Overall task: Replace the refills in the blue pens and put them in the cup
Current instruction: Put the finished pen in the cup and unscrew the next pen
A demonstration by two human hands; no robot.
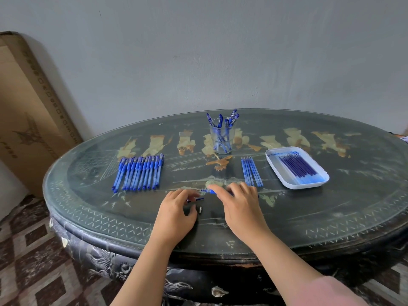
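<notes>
Working just inside the curved near edge of the glossy oval surface (331, 206), the right hand (238, 204) curls over a blue pen (208, 191), its tip poking out left. The left hand (176, 208) sits loosely curled, fingertips at a small dark piece (195, 199), grip unclear. Bare room runs ahead to the clear cup (221, 138). A row of pens (139, 173) lies left, with thin refills (251, 172) and a white rectangular tray (309, 185) right.
</notes>
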